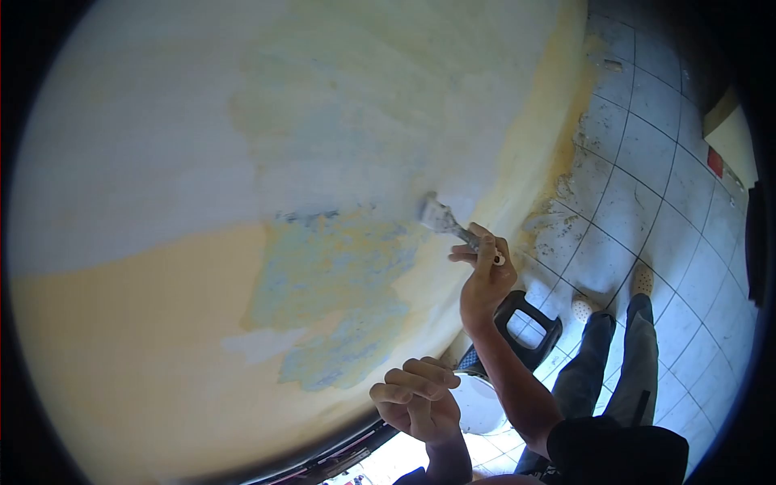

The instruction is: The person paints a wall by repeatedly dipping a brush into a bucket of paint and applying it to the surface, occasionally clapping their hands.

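Observation:
My right hand [487, 279] grips a paintbrush [439, 216] by its pale handle. White covers the brush head, which is slightly blurred and overlaps the wall [162, 170] in this view. Greyish-white coating spreads over the wall's upper part, while yellow shows below. Close by the brush is a rough, mottled blue-green patch [335, 275], with dark marks along its top edge. Lower down, my left hand [416, 396] is held up near the wall, fingers curled into a loose fist with nothing visible in it.
A white bucket [478, 404] stands below my right forearm. Beside it is a black loop-shaped handle [552, 331]. Spatters mark the tiled floor [618, 210] along the wall. My legs [638, 356] and light perforated shoes show at the right; a pale box-like object [731, 133] stands beyond.

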Tool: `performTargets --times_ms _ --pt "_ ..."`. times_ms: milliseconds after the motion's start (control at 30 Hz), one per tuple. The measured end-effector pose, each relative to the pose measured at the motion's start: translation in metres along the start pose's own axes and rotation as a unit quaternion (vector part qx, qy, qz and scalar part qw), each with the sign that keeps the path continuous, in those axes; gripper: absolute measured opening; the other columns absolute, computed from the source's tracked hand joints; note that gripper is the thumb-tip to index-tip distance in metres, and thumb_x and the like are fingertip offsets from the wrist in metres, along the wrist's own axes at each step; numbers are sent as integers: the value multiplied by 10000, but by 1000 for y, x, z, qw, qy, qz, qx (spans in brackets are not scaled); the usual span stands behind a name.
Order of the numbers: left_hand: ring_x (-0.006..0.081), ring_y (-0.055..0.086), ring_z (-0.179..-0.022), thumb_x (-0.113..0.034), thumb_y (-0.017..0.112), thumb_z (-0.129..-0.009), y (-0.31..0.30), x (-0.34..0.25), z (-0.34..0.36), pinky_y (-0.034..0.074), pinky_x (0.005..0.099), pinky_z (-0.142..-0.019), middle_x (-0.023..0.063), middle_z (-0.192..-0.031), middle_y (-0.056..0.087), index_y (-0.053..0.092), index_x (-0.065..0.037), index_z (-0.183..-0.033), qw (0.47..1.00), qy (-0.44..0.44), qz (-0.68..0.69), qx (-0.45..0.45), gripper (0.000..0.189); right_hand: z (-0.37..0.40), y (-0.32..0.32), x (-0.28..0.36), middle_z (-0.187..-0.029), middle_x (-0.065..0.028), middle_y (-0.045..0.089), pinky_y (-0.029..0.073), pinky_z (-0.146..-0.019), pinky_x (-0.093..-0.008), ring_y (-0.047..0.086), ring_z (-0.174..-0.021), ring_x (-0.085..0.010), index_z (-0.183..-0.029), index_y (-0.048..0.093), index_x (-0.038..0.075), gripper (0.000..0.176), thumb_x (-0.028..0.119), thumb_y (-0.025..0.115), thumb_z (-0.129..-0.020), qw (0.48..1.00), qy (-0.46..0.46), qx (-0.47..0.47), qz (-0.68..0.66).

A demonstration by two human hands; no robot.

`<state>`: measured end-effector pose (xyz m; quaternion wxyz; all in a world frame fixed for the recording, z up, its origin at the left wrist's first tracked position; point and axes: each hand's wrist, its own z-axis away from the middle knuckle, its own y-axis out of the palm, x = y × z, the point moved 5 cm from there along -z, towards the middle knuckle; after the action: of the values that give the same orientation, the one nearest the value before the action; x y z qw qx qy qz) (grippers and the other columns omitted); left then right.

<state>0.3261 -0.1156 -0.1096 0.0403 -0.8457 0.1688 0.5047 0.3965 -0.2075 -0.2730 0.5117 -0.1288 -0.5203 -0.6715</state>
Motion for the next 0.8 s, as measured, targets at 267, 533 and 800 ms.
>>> performTargets --times_ms 267,533,800 --pt "185 566 -654 152 458 -911 -1 -100 -30 486 301 -526 69 -841 623 617 -76 -1176 998 33 -54 -3 383 -4 -8 20 -968 -173 747 632 -622 -307 737 -714 -197 -1168 699 -91 345 198 519 -1110 998 -6 -51 -30" --pt "180 590 -702 118 459 -939 10 -172 -38 540 331 -643 64 -870 625 591 -91 -1196 995 42 -89 -22 357 56 71 137 -889 -131 735 596 -630 -294 704 -664 -166 -1144 708 -91 377 253 558 -1107 981 -2 76 -176" --pt "273 680 -740 131 444 -921 6 -226 -39 598 379 -671 131 -877 658 581 -36 -1171 986 89 -133 -38 330 -46 -46 5 -882 -148 752 591 -593 -282 717 -667 -168 -1063 739 -89 365 248 599 -1082 991 -56 -109 57"
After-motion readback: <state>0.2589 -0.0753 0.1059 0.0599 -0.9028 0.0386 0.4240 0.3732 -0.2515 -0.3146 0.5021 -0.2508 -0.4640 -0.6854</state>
